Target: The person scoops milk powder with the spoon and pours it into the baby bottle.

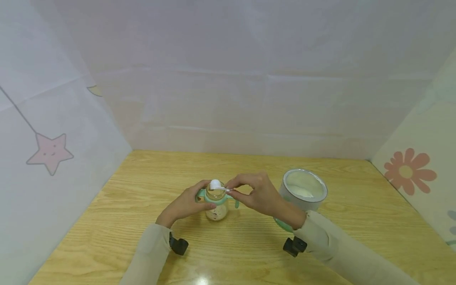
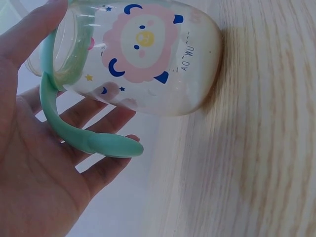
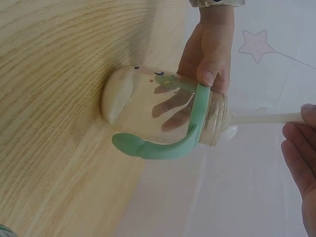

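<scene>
Mid-table, left hand (image 1: 185, 204) wraps the clear, mint-handled baby bottle (image 1: 216, 206) to steady it; right hand (image 1: 258, 194) pinches a white plastic scoop (image 1: 215, 185) over its mouth, open tin (image 1: 303, 190) w/ powder nearer the right edge.

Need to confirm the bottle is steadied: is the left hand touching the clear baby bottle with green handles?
Touching. The right wrist view shows the left hand wrapped round the neck of the bottle, thumb on its green collar.

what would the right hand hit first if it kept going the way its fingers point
Probably the baby bottle: the right hand points left, pinching a white scoop over the bottle's open mouth. Just beyond are the left hand's fingers on the neck. Depth is hard to judge.
</scene>
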`<state>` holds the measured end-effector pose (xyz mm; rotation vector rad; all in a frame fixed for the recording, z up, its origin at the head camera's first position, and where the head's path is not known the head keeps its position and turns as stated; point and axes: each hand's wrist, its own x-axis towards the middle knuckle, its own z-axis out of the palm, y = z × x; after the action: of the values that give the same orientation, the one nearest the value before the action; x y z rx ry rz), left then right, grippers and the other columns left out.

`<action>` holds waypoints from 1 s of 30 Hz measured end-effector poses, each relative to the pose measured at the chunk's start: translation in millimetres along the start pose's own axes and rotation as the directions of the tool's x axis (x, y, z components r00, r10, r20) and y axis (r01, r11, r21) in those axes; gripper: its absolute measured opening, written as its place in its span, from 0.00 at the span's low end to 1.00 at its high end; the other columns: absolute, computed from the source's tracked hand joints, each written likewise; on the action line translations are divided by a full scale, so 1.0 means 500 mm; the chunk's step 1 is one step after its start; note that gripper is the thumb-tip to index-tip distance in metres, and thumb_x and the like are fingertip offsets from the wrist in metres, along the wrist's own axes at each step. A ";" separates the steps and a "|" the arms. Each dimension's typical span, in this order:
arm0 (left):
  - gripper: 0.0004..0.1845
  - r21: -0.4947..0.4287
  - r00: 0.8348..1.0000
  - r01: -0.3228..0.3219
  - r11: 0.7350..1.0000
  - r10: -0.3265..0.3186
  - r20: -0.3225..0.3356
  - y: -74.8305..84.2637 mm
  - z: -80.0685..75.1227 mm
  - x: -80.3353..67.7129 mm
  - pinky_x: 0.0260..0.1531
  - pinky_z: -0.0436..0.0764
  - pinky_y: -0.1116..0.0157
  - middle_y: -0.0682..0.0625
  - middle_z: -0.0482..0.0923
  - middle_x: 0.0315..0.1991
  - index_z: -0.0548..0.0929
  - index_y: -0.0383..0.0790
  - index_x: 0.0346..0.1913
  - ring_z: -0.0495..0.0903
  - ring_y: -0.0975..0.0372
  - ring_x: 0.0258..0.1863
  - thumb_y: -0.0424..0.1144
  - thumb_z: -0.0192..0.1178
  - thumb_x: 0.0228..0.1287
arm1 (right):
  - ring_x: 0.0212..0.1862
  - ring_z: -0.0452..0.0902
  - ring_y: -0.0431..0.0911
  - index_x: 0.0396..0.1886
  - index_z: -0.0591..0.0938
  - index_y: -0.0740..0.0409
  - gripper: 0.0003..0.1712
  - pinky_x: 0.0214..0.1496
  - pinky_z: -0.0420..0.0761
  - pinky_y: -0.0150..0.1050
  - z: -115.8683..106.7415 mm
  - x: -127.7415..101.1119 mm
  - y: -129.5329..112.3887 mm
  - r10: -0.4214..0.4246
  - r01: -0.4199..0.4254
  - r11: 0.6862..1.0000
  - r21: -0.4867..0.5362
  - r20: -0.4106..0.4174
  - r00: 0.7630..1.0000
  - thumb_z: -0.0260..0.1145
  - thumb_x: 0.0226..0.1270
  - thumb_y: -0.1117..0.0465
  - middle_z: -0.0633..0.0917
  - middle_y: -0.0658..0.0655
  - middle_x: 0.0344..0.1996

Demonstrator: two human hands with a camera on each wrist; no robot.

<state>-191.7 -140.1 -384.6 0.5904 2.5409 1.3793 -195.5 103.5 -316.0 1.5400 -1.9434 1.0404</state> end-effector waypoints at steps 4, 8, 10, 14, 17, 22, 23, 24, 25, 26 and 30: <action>0.40 -0.002 1.000 0.002 1.000 -0.002 0.000 0.000 0.001 0.000 0.59 0.70 0.45 0.44 0.72 0.61 0.60 0.49 0.71 0.73 0.51 0.59 0.52 0.65 0.59 | 0.32 0.85 0.43 0.34 0.84 0.60 0.11 0.35 0.83 0.32 -0.001 -0.001 -0.001 0.000 0.000 1.000 0.000 -0.001 1.000 0.71 0.51 0.75 0.88 0.57 0.31; 0.39 0.000 1.000 0.002 1.000 -0.002 0.003 0.000 0.001 0.000 0.59 0.70 0.45 0.44 0.72 0.61 0.61 0.50 0.71 0.72 0.51 0.59 0.52 0.65 0.59 | 0.32 0.85 0.43 0.34 0.84 0.61 0.11 0.35 0.83 0.32 -0.004 -0.003 -0.002 0.014 -0.014 1.000 0.003 0.000 1.000 0.71 0.52 0.75 0.88 0.57 0.31; 0.39 0.001 1.000 0.001 1.000 -0.001 0.005 0.000 0.001 0.000 0.58 0.70 0.45 0.44 0.73 0.61 0.61 0.50 0.71 0.73 0.52 0.59 0.52 0.65 0.59 | 0.32 0.85 0.43 0.34 0.84 0.61 0.10 0.35 0.83 0.32 -0.005 -0.004 -0.003 0.024 -0.024 1.000 0.003 -0.001 1.000 0.71 0.52 0.75 0.88 0.57 0.31; 0.37 0.004 1.000 -0.002 1.000 0.002 0.010 0.000 0.001 0.001 0.58 0.71 0.46 0.44 0.74 0.59 0.62 0.51 0.69 0.73 0.53 0.57 0.52 0.65 0.60 | 0.32 0.85 0.43 0.33 0.84 0.61 0.09 0.36 0.83 0.30 -0.007 -0.003 -0.005 0.054 -0.054 0.999 0.001 -0.010 0.998 0.70 0.53 0.74 0.88 0.56 0.31; 0.36 0.001 1.000 -0.008 1.000 0.008 0.018 0.000 0.001 0.002 0.58 0.71 0.46 0.43 0.74 0.59 0.63 0.51 0.69 0.73 0.53 0.57 0.51 0.65 0.60 | 0.32 0.85 0.43 0.33 0.84 0.61 0.08 0.37 0.83 0.29 -0.010 0.000 -0.008 0.081 -0.081 0.997 0.000 -0.025 0.996 0.70 0.54 0.74 0.88 0.55 0.30; 0.37 0.006 1.000 -0.016 1.000 0.015 0.023 0.001 -0.001 0.006 0.58 0.70 0.45 0.43 0.72 0.60 0.62 0.50 0.70 0.72 0.51 0.59 0.51 0.65 0.60 | 0.31 0.85 0.43 0.33 0.84 0.61 0.07 0.38 0.84 0.32 -0.013 0.008 -0.010 0.140 -0.140 0.990 -0.001 -0.056 0.989 0.69 0.56 0.73 0.87 0.55 0.29; 0.38 0.010 1.000 -0.017 1.000 0.017 0.021 0.002 -0.001 0.006 0.58 0.70 0.44 0.44 0.72 0.60 0.61 0.50 0.70 0.72 0.51 0.59 0.51 0.66 0.59 | 0.31 0.85 0.43 0.33 0.83 0.61 0.06 0.37 0.84 0.32 -0.013 0.009 -0.010 0.152 -0.153 0.988 -0.003 -0.064 0.986 0.69 0.56 0.73 0.87 0.56 0.29; 0.38 0.013 1.000 -0.021 1.000 0.021 0.020 0.003 -0.002 0.007 0.58 0.70 0.44 0.44 0.72 0.60 0.61 0.50 0.70 0.71 0.50 0.60 0.51 0.66 0.59 | 0.31 0.85 0.43 0.33 0.83 0.62 0.06 0.37 0.84 0.32 -0.013 0.010 -0.010 0.166 -0.167 0.986 -0.003 -0.074 0.983 0.69 0.56 0.73 0.87 0.56 0.29; 0.38 0.020 1.000 -0.024 1.000 0.024 0.016 0.005 -0.002 0.008 0.58 0.70 0.43 0.45 0.72 0.60 0.61 0.50 0.70 0.71 0.50 0.60 0.51 0.66 0.59 | 0.30 0.85 0.43 0.33 0.83 0.62 0.06 0.37 0.84 0.32 -0.014 0.012 -0.010 0.179 -0.180 0.984 -0.002 -0.085 0.980 0.69 0.56 0.73 0.87 0.56 0.29; 0.39 0.025 1.000 -0.029 0.999 0.028 0.013 0.006 -0.003 0.009 0.58 0.70 0.43 0.45 0.72 0.60 0.61 0.50 0.70 0.71 0.49 0.61 0.51 0.66 0.59 | 0.30 0.85 0.43 0.32 0.83 0.62 0.05 0.36 0.84 0.32 -0.014 0.013 -0.011 0.191 -0.192 0.981 -0.002 -0.096 0.977 0.69 0.56 0.73 0.87 0.56 0.29; 0.40 0.050 0.999 -0.036 0.998 0.036 0.003 0.014 -0.005 0.010 0.58 0.69 0.41 0.46 0.72 0.61 0.60 0.49 0.70 0.68 0.47 0.63 0.51 0.66 0.58 | 0.30 0.84 0.43 0.31 0.83 0.63 0.05 0.35 0.84 0.32 -0.016 0.018 -0.010 0.226 -0.227 0.974 0.010 -0.133 0.965 0.69 0.56 0.73 0.87 0.57 0.28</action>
<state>-195.5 -136.3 -377.4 0.6494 2.5828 1.3290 -193.9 103.8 -302.8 1.2310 -2.0600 1.1980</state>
